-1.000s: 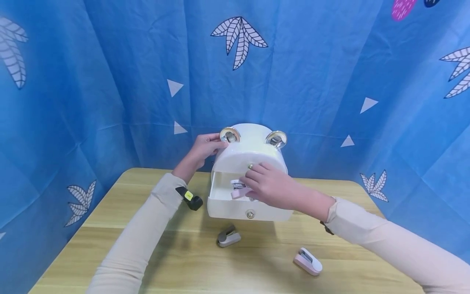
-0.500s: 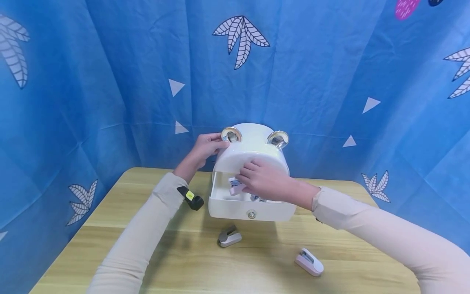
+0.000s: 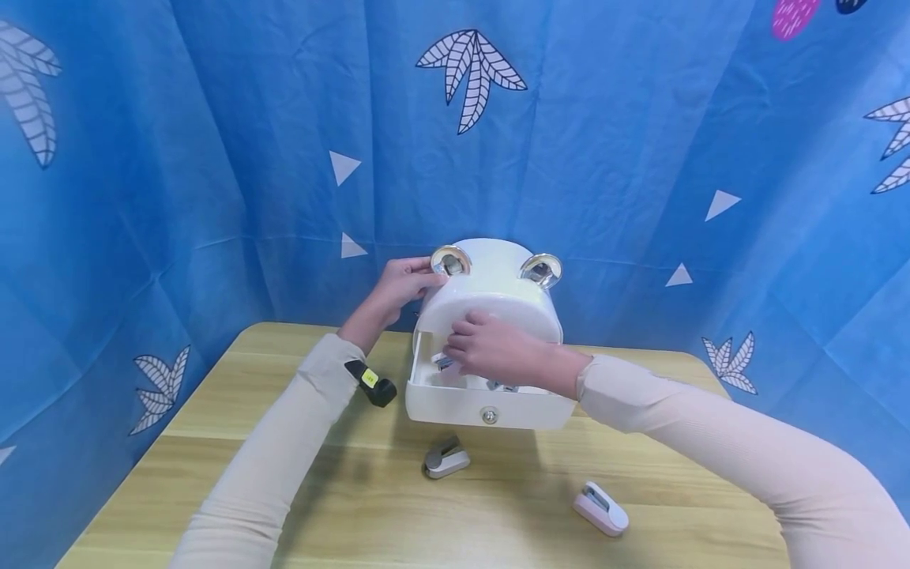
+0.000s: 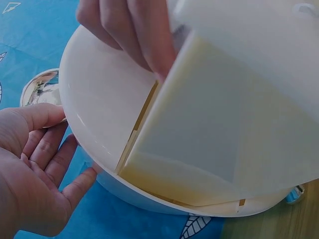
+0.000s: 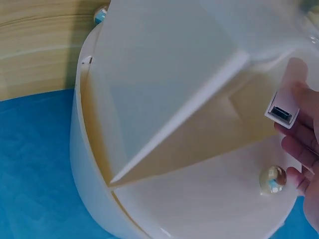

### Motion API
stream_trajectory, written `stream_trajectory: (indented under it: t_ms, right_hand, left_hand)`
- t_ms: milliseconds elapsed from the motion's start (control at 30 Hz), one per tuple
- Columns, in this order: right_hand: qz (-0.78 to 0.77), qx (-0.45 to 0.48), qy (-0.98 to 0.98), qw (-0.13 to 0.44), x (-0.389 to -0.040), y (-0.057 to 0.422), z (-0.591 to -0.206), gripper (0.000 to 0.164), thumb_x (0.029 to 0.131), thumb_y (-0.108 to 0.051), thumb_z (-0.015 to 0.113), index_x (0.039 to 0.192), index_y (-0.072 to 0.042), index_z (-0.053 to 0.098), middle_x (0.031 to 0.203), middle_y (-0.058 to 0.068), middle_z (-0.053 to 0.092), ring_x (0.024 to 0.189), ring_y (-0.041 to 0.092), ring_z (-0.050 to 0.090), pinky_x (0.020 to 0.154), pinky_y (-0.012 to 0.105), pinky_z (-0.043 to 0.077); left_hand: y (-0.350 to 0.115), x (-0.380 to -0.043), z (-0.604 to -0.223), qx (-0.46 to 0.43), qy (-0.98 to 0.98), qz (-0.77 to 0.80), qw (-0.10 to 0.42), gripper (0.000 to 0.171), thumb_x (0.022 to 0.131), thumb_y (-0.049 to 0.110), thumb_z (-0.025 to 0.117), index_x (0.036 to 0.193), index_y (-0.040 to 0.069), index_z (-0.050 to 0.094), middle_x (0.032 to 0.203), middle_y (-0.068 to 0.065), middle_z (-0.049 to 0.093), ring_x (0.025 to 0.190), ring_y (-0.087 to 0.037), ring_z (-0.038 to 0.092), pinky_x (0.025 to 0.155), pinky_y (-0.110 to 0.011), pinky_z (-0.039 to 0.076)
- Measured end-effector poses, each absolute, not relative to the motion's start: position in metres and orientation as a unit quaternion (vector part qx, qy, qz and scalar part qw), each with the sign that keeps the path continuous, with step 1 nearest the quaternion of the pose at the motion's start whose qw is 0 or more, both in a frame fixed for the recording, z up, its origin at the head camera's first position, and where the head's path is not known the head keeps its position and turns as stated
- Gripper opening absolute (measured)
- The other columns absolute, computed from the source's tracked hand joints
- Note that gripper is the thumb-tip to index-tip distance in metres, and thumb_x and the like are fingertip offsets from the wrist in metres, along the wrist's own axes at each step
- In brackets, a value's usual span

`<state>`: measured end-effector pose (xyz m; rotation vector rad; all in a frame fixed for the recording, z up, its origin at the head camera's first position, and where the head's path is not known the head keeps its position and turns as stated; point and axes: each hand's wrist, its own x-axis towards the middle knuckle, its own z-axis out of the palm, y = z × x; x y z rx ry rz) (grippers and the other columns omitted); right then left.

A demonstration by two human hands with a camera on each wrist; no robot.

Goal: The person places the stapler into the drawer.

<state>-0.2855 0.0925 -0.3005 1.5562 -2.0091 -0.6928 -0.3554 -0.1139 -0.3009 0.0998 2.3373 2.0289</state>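
A white rounded box (image 3: 490, 276) with two shiny gold ears stands at the back of the table, its lower drawer (image 3: 451, 405) pulled out. At the left ear (image 3: 452, 261), my left hand (image 3: 398, 288) touches the side of the box, fingers extended in the left wrist view. My right hand (image 3: 494, 348) is over the drawer, holding a small pink-and-white stapler (image 5: 289, 94) between thumb and fingers. Most of that stapler is hidden by the hand in the head view. Other small pieces (image 3: 501, 386) lie in the drawer beneath the hand, partly covered.
A grey-and-white stapler (image 3: 446, 458) lies on the wooden table (image 3: 341, 506) before the drawer. Farther right is a pink-and-white stapler (image 3: 601, 510). A blue patterned curtain (image 3: 604, 174) hangs close behind the box. The drawer carries a round knob (image 3: 490, 415).
My right hand has moved left with the stapler, and the stapler sits farther left over the drawer. The box's upper knob is now covered by the hand. The left hand stays at the ear.
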Motion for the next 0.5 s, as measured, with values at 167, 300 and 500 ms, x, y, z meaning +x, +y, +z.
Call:
stream_trajectory:
  t_ms: [167,300,500]
  right_hand:
    - [-0.267,0.573,-0.738,0.236,-0.289,0.089,-0.307,0.035,0.095,-0.042,0.068,0.124,-0.023,0.072,0.113,-0.01,0.073,0.098,0.014,0.054,0.084,0.029,0.042]
    - [-0.278,0.572,-0.741,0.218,-0.292,0.087,-0.311,0.045,0.085,-0.038,0.08,0.127,-0.024,0.072,0.117,-0.011,0.073,0.1,0.014,0.054,0.088,0.03,0.043]
    - [-0.315,0.574,-0.726,0.21,-0.293,0.086,-0.313,0.068,0.063,-0.042,0.093,0.125,-0.026,0.072,0.119,-0.012,0.073,0.102,0.016,0.052,0.09,0.032,0.042]
  left_hand:
    - [-0.113,-0.355,-0.301,0.033,0.753,0.657,0.023,0.048,0.094,0.015,0.072,0.139,0.005,0.062,0.137,-0.016,0.066,0.126,-0.027,0.062,0.11,-0.045,0.05]
    - [-0.113,-0.355,-0.302,0.032,0.753,0.657,0.022,0.048,0.094,0.015,0.072,0.139,0.006,0.062,0.137,-0.016,0.066,0.126,-0.027,0.062,0.111,-0.045,0.049]
    - [-0.115,-0.355,-0.302,0.033,0.755,0.655,0.021,0.049,0.094,0.017,0.072,0.14,0.006,0.061,0.137,-0.016,0.066,0.13,-0.029,0.061,0.112,-0.047,0.048]
